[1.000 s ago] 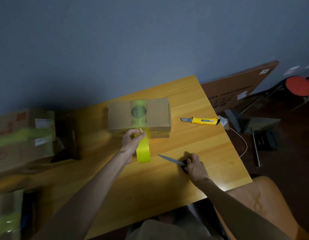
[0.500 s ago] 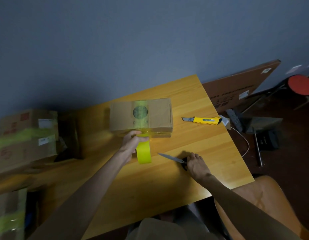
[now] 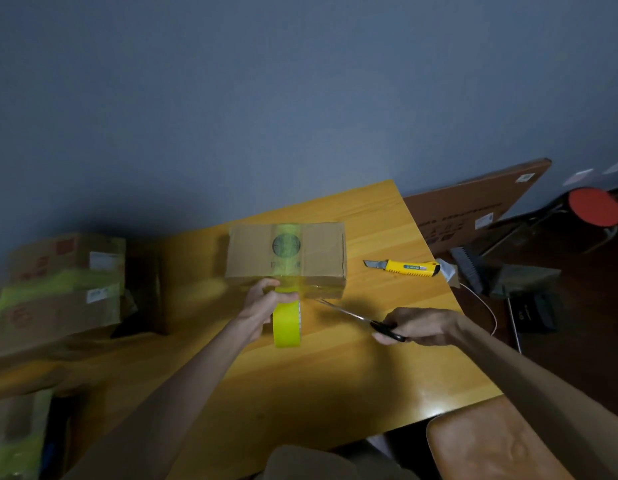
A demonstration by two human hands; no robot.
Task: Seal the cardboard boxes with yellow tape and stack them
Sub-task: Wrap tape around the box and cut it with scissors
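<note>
Against the cardboard box [image 3: 287, 251] on the desk [image 3: 335, 382], left hand [image 3: 262, 306] grips the yellow tape roll [image 3: 286, 329], right hand [image 3: 422, 325] clasps scissors [image 3: 349, 315] aimed at the strip: a clean cut is due next.

Print on the leaning brown board [image 3: 474, 209] and box labels seems unreadable.

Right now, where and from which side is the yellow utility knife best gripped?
Probably the yellow handle of the utility knife, from above at its right end: it lies flat, its exposed blade pointing left toward the box.
</note>
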